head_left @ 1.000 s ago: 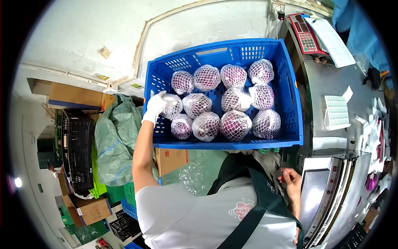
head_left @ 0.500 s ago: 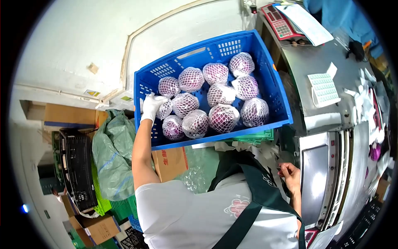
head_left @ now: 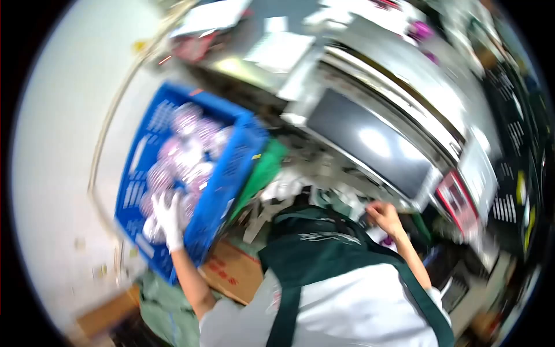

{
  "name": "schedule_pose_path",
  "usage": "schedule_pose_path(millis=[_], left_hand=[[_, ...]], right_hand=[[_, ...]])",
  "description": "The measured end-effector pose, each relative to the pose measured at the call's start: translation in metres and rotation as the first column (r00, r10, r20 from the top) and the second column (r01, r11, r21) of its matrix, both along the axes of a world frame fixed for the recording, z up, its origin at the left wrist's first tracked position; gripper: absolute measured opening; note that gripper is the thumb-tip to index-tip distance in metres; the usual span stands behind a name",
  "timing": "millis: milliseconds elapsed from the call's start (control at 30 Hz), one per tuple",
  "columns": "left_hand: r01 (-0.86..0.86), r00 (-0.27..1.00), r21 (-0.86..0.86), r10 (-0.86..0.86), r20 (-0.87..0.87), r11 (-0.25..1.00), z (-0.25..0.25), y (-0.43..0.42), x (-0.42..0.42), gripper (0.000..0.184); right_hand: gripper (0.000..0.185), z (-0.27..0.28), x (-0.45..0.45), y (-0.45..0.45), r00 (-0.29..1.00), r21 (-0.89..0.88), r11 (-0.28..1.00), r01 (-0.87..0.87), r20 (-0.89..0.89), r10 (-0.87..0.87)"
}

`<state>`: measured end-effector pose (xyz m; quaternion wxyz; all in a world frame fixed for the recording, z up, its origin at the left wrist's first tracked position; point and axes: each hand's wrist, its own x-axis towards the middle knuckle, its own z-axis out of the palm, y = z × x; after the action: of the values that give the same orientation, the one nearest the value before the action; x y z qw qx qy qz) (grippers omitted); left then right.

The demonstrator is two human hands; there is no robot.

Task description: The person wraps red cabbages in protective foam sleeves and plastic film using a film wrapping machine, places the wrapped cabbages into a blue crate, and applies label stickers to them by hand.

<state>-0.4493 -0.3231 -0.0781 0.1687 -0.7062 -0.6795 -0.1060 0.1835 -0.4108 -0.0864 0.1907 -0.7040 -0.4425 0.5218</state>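
Observation:
My left hand (head_left: 168,222), in a white glove, lies over the near end of a blue plastic crate (head_left: 226,188), its fingers spread on the produce. Inside the crate are several round purple cabbages (head_left: 160,176) wrapped in white foam netting; motion blurs them. I cannot tell whether the glove presses on one or just hovers. My bare right hand (head_left: 385,218) is near my waist on the right, beside the steel machine. Its fingers are curled together, and what they hold, if anything, is too blurred to make out.
Right of the crate stands a steel wrapping-type machine (head_left: 370,141) with a dark flat plate. A red-framed device (head_left: 458,202) is at its right end. Green crate edges (head_left: 269,159) show under the blue crate. A cardboard box (head_left: 231,269) and green sacking (head_left: 165,306) lie below.
My view has swung to the right, so the crate now appears at the left and turned. My left hand stays at the crate, fingers more spread; my right hand remains near my waist.

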Motion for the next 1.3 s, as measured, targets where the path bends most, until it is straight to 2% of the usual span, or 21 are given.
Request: schedule_pose_path(millis=[33,67,100,167,267,333,367,533,633,700,767,833,900,967,1000,1067,1100,1167,1200,1233,1300], left_hand=[[0.169,0.974,-0.071,-0.177,-0.140,0.983,0.014,0.006,0.030,0.031],[0.105,0.982,-0.028,-0.099,0.161,0.994,0.026,0.012,0.064,0.031],[0.014,0.897,-0.034,0.003,0.441,0.999,0.035,0.014,0.091,0.031],[-0.124,0.838,-0.002,0.105,0.535,0.992,0.044,0.013,0.114,0.031],[-0.185,0.810,-0.098,0.208,0.549,0.978,0.039,0.018,0.100,0.033],[-0.121,0.909,-0.034,0.124,0.397,0.992,0.037,0.018,0.093,0.034],[-0.104,0.934,-0.021,0.105,0.342,0.994,0.034,0.018,0.090,0.034],[-0.168,0.881,-0.077,0.185,0.435,0.983,0.047,0.013,0.107,0.037],[-0.160,0.864,-0.096,0.186,0.467,0.982,0.046,0.013,0.100,0.036],[-0.058,0.933,0.040,0.040,0.357,0.998,0.028,0.022,0.080,0.032],[-0.044,0.922,-0.022,0.049,0.383,0.999,0.040,0.018,0.091,0.032],[-0.127,0.900,-0.094,0.154,0.407,0.987,0.051,0.016,0.105,0.031],[-0.081,0.941,0.065,0.055,0.333,0.995,0.013,0.037,0.062,0.031],[-0.122,0.934,-0.075,0.139,0.328,0.990,0.042,0.022,0.092,0.034],[-0.125,0.923,-0.131,0.164,0.347,0.983,0.057,0.014,0.109,0.031],[0.025,0.868,0.061,-0.052,0.494,0.998,0.036,0.019,0.094,0.026],[-0.009,0.863,-0.001,0.008,0.505,1.000,0.042,0.012,0.100,0.026],[0.074,0.822,0.221,-0.185,0.538,0.972,0.042,0.006,0.109,0.029],[0.064,0.784,0.242,-0.199,0.588,0.968,0.065,-0.007,0.138,0.028],[0.108,0.622,0.236,-0.251,0.742,0.966,0.066,-0.010,0.146,0.029],[0.215,0.598,0.242,-0.323,0.734,0.946,0.087,-0.043,0.183,0.039]], right_hand=[[0.020,-0.002,0.009,-0.014,0.999,0.005,0.999,0.032,0.008,-0.032],[0.020,-0.005,0.019,-0.028,0.994,0.001,0.995,0.104,0.036,-0.104],[0.019,-0.010,0.029,-0.040,0.986,0.005,0.988,0.156,0.054,-0.156],[0.018,-0.017,0.048,-0.066,0.933,0.142,0.927,0.346,0.051,-0.356],[0.018,-0.032,0.077,-0.093,0.794,0.352,0.763,0.541,0.086,-0.602],[0.032,-0.032,0.088,-0.101,0.690,0.454,0.667,0.591,0.145,-0.709],[0.049,-0.043,0.095,-0.103,0.708,0.467,0.678,0.568,0.142,-0.692],[0.071,-0.060,0.092,-0.082,0.770,0.399,0.667,0.629,-0.200,-0.606],[0.077,-0.048,0.088,-0.077,0.722,0.299,0.665,0.684,-0.152,-0.675],[0.063,-0.053,0.086,-0.080,0.726,0.314,0.655,0.687,-0.275,-0.630],[0.049,-0.053,0.080,-0.081,0.708,0.277,0.655,0.703,-0.178,-0.684],[0.040,-0.052,0.076,-0.085,0.633,0.187,0.612,0.769,-0.358,-0.686],[0.040,-0.052,0.070,-0.088,0.696,0.360,0.598,0.716,-0.303,-0.651],[0.039,-0.011,0.054,-0.086,0.634,0.387,0.513,0.766,-0.329,-0.699],[0.037,0.008,0.046,-0.084,0.742,0.533,0.550,0.643,-0.259,-0.618],[0.035,0.053,0.006,-0.081,0.839,0.607,0.607,0.513,-0.206,-0.504],[0.034,0.063,-0.018,-0.077,0.873,0.648,0.603,0.466,-0.223,-0.434],[0.030,0.083,-0.060,-0.063,0.899,0.566,0.698,0.437,-0.297,-0.322],[0.026,0.075,-0.079,-0.051,0.892,0.570,0.695,0.438,-0.371,-0.258],[0.024,0.081,-0.099,-0.039,0.879,0.541,0.714,0.443,-0.420,-0.227],[0.023,0.092,-0.135,-0.017,0.944,0.619,0.740,0.264,-0.325,-0.065]])
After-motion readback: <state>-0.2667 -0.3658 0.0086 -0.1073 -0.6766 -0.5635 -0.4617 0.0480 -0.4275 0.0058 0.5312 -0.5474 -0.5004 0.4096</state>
